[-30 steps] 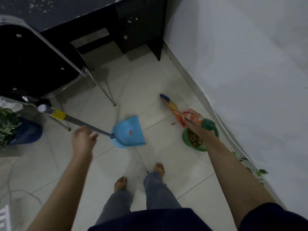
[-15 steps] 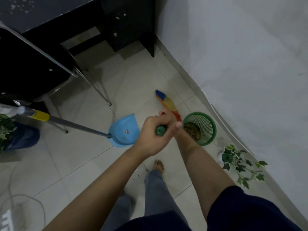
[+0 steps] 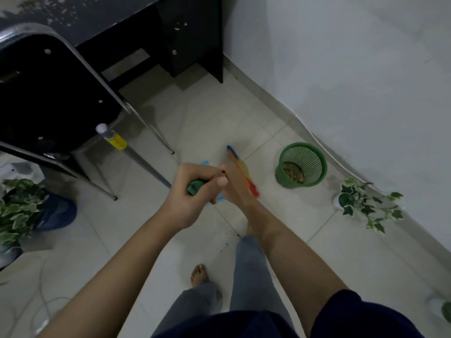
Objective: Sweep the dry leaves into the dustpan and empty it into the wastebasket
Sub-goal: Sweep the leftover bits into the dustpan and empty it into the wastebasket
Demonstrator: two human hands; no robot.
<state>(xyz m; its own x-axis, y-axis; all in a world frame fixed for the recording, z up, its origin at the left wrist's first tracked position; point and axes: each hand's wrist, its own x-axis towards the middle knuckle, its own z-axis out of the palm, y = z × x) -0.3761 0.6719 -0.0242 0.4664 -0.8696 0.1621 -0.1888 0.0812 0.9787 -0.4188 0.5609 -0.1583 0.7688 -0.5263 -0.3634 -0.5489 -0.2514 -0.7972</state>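
- The left hand [image 3: 192, 191] is clenched around the green rounded plastic end of the broom handle [image 3: 195, 187], thumb laid across the top, near the middle of the view.
- The right hand [image 3: 230, 185] lies just at 3 o'clock of the left hand, touching it, fingers pointing down along the same handle; whether it actually grasps the handle cannot be told, as motion blurs it.
- The broom's multicoloured bristle head [image 3: 240, 169], banded blue, orange, yellow and red, fans out toward 1 o'clock from the hands over the pale glossy floor tiles [image 3: 207, 118].
- The light blue plastic dustpan [image 3: 205, 163] lies on the floor beneath the hands, mostly hidden, with only small blue corners showing.
- Its long grey metal pole with a yellow sleeve and white cap [image 3: 117, 141] slants up toward 10 o'clock, held by neither hand.
- The green plastic mesh wastebasket [image 3: 301, 164] stands upright at 3 o'clock of the hands, near the white wall; brownish dry leaves [image 3: 292, 172] fill its bottom.
- A few dark specks [image 3: 227, 245] dot the tiles at 6 o'clock of the hands, beside the person's bare foot [image 3: 199, 274].
- A black chair with chrome tube legs [image 3: 48, 93] stands at 10 o'clock.
- A variegated ivy sprig [image 3: 366, 203] lies at 4 o'clock of the wastebasket.
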